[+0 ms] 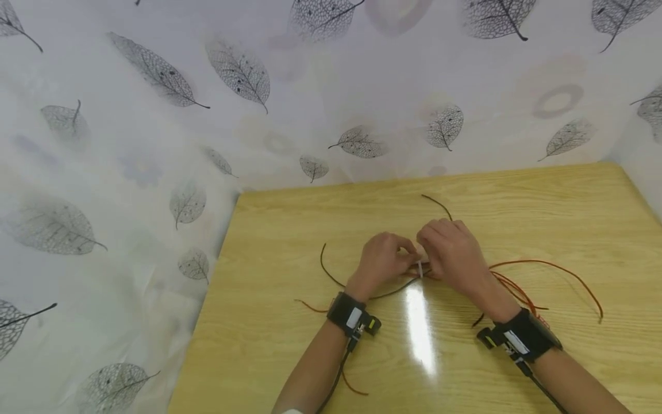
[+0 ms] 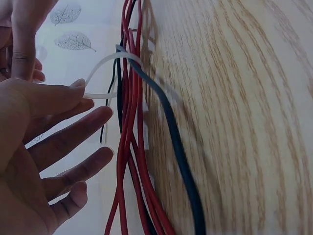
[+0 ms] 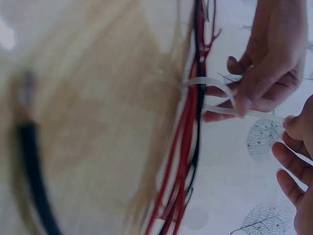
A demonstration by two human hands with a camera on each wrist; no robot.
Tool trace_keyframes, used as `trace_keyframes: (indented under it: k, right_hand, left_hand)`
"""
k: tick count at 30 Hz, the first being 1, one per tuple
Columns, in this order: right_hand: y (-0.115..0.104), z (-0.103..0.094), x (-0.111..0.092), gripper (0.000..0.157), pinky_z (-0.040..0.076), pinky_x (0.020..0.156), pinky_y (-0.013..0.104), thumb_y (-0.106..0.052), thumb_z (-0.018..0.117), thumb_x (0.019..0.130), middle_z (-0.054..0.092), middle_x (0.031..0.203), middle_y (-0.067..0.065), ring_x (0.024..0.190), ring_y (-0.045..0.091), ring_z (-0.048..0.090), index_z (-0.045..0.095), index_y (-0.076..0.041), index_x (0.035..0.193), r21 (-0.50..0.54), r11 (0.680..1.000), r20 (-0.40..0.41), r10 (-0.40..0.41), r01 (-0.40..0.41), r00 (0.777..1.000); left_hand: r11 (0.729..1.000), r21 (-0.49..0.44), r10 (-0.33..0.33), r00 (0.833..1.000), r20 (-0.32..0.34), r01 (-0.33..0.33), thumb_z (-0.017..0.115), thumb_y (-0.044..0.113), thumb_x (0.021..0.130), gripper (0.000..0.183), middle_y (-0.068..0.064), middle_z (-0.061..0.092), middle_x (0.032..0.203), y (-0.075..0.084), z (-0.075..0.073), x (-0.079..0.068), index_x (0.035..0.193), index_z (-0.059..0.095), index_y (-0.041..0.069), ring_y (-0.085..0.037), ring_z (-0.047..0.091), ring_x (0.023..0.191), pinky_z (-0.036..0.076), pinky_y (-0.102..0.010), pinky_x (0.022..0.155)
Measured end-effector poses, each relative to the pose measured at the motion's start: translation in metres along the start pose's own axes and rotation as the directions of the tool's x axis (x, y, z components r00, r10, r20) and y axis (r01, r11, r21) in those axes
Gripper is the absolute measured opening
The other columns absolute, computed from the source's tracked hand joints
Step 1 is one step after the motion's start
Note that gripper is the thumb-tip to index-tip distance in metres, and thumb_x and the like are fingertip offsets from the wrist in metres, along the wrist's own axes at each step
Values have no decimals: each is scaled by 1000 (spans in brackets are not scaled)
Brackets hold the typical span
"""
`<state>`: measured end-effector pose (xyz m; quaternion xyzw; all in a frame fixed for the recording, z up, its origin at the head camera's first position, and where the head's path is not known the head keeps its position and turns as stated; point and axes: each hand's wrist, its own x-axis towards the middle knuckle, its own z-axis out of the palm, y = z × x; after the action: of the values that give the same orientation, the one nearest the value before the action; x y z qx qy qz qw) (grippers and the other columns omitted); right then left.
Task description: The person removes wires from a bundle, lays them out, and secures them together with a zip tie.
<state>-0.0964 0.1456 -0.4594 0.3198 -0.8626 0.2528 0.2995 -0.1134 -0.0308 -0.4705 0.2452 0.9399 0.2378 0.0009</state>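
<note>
A white cable tie loops around a bundle of red and black wires lying on the table. The loop is wide and slack, arching away from the wires. My left hand pinches the tie between thumb and index finger, beside the bundle; its other fingers spread out in the left wrist view. Farther along the strap, my right hand pinches the tie's thin tail at the right edge of the right wrist view. One thicker dark wire passes under the loop and bends away from the bundle.
Loose red wire ends fan out on the right of the wooden table. Dark wire ends curve out at left and beyond the right hand. A leaf-patterned sheet borders the table's back and left sides.
</note>
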Motion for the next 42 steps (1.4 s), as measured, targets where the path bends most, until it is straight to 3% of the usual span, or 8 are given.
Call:
trace_keyframes:
  k: [8,16,26,33,42]
  right_hand:
    - [0,-6,12,9,46,65,41,5,68,81,65,81,8,75,24,57,66,-4,84,61,998,-37,26,-24,999]
    - [0,-10,17,5,46,64,42,3,65,86,65,82,9,73,25,57,66,-2,85,73,997,-73,32,-27,997]
    - [-1,-16,22,7,48,69,46,5,67,84,66,85,10,77,27,58,68,-2,86,66,997,-89,46,-40,995]
    - [-2,-22,29,11,45,69,45,8,69,82,65,86,10,76,26,57,67,-2,87,102,993,-109,75,-64,991]
    - [-4,-30,33,13,42,72,45,8,71,80,66,86,9,79,25,58,68,-3,86,113,991,-124,86,-72,989]
  left_hand:
    - [1000,-27,-15,999,35,16,73,38,85,12,16,63,67,0,1,1,79,77,29,-4,46,54,33,-19,46]
    - [998,-69,-9,998,56,13,74,32,85,9,18,68,74,-3,9,-2,77,75,28,2,56,61,43,-17,51]
    - [998,-60,-10,998,64,14,73,37,85,12,15,59,70,-4,12,-2,77,73,28,-5,48,56,36,-20,46]
    - [998,-55,-18,996,88,22,71,41,86,15,20,66,86,-4,15,-3,74,71,31,-2,57,76,46,-21,62]
    - [998,-53,-32,994,106,37,70,42,87,16,19,67,90,-3,17,-4,75,70,31,-2,57,78,48,-23,64]
